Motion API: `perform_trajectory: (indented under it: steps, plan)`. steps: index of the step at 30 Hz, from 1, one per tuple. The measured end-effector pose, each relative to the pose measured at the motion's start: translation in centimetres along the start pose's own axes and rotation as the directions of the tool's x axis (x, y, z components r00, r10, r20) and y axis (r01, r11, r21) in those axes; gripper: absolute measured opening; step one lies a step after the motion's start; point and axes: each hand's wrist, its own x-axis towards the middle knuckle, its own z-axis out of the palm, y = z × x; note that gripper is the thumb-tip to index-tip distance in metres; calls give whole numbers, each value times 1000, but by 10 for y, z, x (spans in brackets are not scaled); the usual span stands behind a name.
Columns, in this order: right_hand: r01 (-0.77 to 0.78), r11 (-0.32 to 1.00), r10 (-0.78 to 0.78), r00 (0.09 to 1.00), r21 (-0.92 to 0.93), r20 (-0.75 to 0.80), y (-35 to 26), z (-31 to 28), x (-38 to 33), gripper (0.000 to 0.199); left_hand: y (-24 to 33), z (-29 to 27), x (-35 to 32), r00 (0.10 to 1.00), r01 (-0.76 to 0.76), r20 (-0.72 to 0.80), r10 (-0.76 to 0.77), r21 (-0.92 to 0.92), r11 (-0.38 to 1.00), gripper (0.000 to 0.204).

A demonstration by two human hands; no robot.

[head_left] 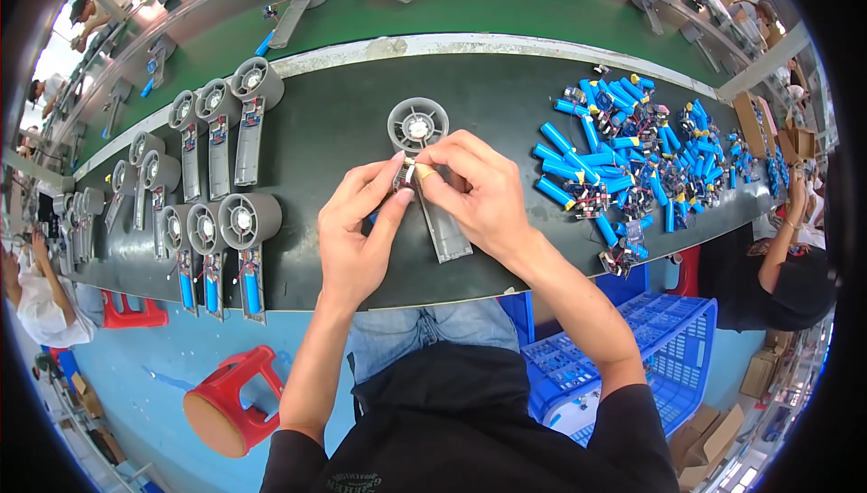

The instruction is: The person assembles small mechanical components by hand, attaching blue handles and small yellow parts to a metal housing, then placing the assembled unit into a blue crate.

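A grey handheld fan housing (418, 125) lies in front of me, its round fan end away from me and its open handle (444, 233) running toward the table's near edge. Over the top of that handle, my left hand (361, 227) and my right hand (479, 190) meet, fingertips pinched on a small circuit board (405, 173). Both hands are closed on it. Between the left fingers a bit of blue shows, mostly hidden. Whether the board touches the housing I cannot tell.
On the right lies a heap of blue battery cells with wired boards (623, 154). Rows of grey fan housings (250, 222) stand left. Beyond a pale rail (379, 47) runs a green conveyor (488, 14). Below are a blue crate (623, 348) and red stool (235, 403). Other people work at both sides.
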Motion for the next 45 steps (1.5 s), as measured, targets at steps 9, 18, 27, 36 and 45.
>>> perform_trajectory:
  steps: [9, 18, 27, 36, 45]
  plan:
    - [52, 999, -52, 997, -7, 56, 7, -6, 4, 11, 9, -11, 8, 979, -187, 134, 156, 272, 944, 38]
    - [126, 990, -127, 992, -62, -4, 6, -4, 5, 14, 1, -7, 5, 985, -168, 77, 156, 193, 967, 38]
    - [302, 945, -300, 953, -124, 34, 10, 0, 5, 19, 0, -15, 4, 976, -183, 158, 152, 202, 962, 35]
    - [347, 930, -341, 938, -119, 66, 13, -3, 4, 20, 6, -20, 8, 971, -98, 229, 66, 132, 986, 37]
    - [-477, 860, 496, 865, -183, 75, -26, -17, -18, 52, -3, -3, 15, 991, 129, 68, -119, -163, 978, 26]
